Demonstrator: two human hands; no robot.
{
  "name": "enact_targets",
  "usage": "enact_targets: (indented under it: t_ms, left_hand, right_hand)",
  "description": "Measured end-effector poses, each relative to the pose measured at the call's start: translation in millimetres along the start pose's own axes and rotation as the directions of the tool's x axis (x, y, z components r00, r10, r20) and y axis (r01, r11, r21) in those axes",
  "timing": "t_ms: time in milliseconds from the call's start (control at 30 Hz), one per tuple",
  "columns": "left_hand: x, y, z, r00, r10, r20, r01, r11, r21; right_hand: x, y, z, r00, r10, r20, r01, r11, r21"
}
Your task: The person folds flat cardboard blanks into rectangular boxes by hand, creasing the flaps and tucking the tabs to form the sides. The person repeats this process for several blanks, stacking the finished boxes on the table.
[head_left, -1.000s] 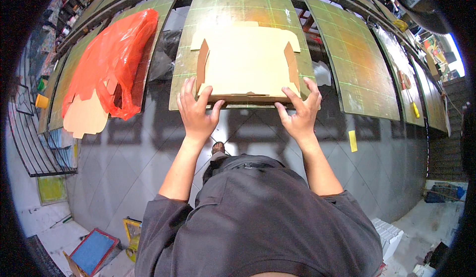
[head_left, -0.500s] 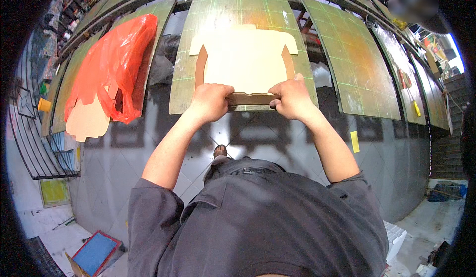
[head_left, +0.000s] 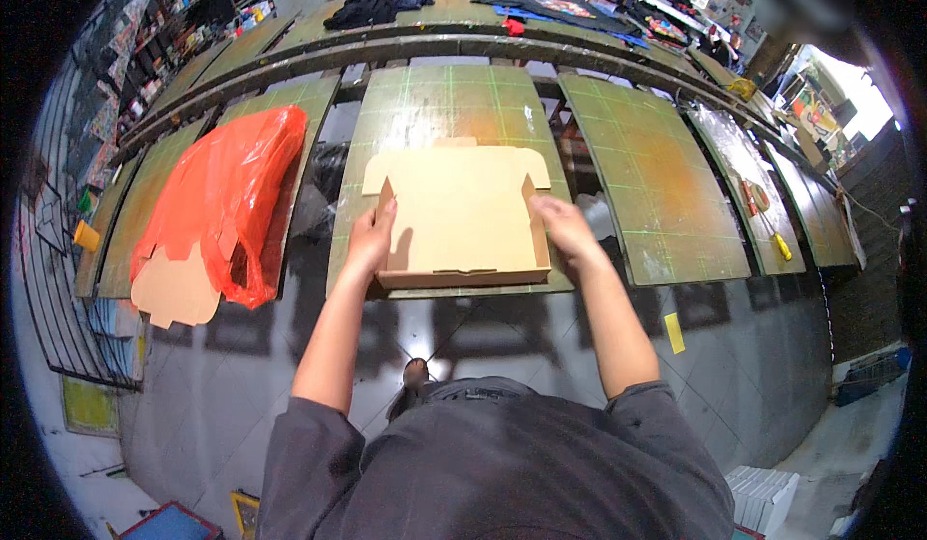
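A partly folded brown cardboard box [head_left: 463,202] lies on the middle board [head_left: 473,96], its front and side walls standing and its flapped far panel lying flat. My left hand [head_left: 370,241] is closed on the left side wall, thumb uppermost along it. At the right side wall, my right hand [head_left: 570,231] has its fingers bent over the wall's upper part; they are slightly blurred. A shadow of the left hand falls inside the box.
On the left board rests a red plastic bag [head_left: 227,192] with flat cardboard blanks [head_left: 177,289] sticking out. A yellow-handled screwdriver [head_left: 775,236] lies on a board at the right. Dark clothing [head_left: 377,4] is on the far table. Gaps separate the boards.
The front wall now stands upright. Both hands have gone from the front edge to the side walls, which have risen. The view has tilted up, showing more of the far table.
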State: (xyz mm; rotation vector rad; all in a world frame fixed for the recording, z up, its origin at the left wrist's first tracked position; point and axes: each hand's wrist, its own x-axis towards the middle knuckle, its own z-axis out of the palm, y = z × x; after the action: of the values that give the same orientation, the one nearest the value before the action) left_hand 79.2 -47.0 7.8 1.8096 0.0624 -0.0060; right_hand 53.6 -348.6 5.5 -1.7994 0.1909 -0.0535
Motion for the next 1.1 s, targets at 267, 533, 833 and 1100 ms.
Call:
enact_targets:
  t_ms: [267, 533, 833, 1100]
  left_hand:
    - [-10, 15, -1, 0.965, -0.163, 0.207, 0.254, 0.787, -0.562]
    - [-38, 67, -6, 0.989, 0.113, 0.094, -0.028, 0.771, -0.636]
    - [-41, 116, -2, 0.869, 0.410, 0.277, -0.058, 0.641, -0.766]
    - [-40, 127, -1, 0.860, 0.432, 0.274, -0.093, 0.658, -0.747]
  right_hand:
    - [-29, -31, 2, 0.997, 0.073, -0.022, -0.055, 0.885, 0.463]
    - [-44, -67, -18, 0.983, -0.182, -0.001, 0.145, 0.783, 0.605]
    - [-63, -104, -44, 0.891, -0.384, -0.241, 0.450, 0.810, 0.376]
    - [-77, -114, -45, 0.904, -0.375, -0.203, 0.425, 0.755, 0.498]
